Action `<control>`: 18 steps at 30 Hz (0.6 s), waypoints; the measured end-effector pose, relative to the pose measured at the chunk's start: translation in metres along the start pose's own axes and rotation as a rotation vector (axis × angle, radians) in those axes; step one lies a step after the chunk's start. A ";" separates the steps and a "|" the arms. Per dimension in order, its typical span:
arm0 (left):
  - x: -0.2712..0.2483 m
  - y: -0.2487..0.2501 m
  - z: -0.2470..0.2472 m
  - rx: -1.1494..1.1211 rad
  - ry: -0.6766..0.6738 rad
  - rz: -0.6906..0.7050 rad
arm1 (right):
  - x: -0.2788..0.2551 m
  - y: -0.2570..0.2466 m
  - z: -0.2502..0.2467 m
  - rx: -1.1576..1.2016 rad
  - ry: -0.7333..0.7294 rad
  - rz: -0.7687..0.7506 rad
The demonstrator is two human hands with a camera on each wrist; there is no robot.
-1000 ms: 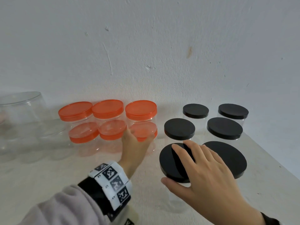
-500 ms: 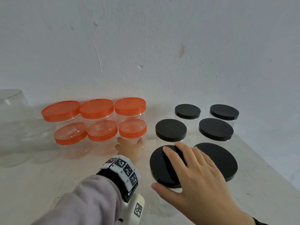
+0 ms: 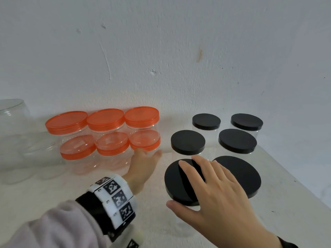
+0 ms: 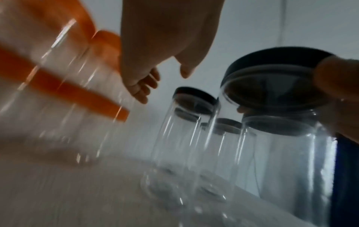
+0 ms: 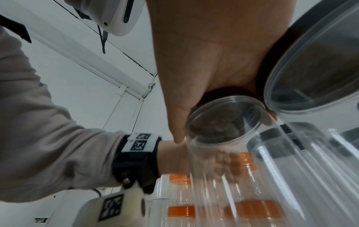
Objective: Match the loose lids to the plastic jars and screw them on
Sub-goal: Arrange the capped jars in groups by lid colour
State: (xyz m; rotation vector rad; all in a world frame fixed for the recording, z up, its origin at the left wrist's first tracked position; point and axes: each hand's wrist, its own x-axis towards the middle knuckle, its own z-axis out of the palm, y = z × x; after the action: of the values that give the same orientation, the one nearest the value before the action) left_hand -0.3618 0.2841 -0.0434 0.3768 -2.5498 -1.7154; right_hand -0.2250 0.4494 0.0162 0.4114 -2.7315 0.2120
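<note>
My right hand lies over a large black lid on a clear jar at the front. Its fingers spread across the top and its thumb hooks the near rim. In the right wrist view my right hand covers that lid from above. My left hand hovers low just in front of the right-most orange-lidded jar, holding nothing. In the blurred left wrist view my left hand has loosely curled fingers and the thumb held apart.
Several orange-lidded jars stand against the wall. A second large black-lidded jar and several smaller ones stand on the right. Clear lidless jars sit far left. The table edge runs along the right.
My left hand has drawn back and down from the right-most orange-lidded jar it was touching. My right hand has stayed on the large black lid.
</note>
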 end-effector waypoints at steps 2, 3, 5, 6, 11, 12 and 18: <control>-0.016 0.023 -0.010 -0.009 -0.034 0.265 | -0.001 -0.001 0.001 -0.006 -0.007 -0.008; -0.021 0.037 -0.014 0.002 -0.041 0.395 | -0.001 -0.001 0.001 -0.012 0.003 -0.007; -0.026 0.067 -0.020 0.111 -0.125 0.584 | -0.001 0.000 0.000 -0.004 0.009 0.004; -0.025 0.081 -0.021 0.225 -0.206 0.627 | -0.001 0.000 -0.002 0.004 -0.008 0.007; -0.010 0.125 -0.006 0.960 -0.572 0.597 | -0.001 0.000 -0.010 0.012 -0.085 -0.007; -0.007 0.128 -0.002 1.030 -0.590 0.607 | -0.001 0.001 -0.012 0.023 -0.071 -0.008; 0.014 0.141 0.008 1.151 -0.532 0.595 | 0.004 0.008 -0.011 0.083 -0.218 -0.073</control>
State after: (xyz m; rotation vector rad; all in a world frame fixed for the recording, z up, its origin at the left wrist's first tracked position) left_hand -0.4017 0.3384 0.0810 -0.8576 -3.2239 -0.0374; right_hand -0.2271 0.4581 0.0273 0.5880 -2.9209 0.2766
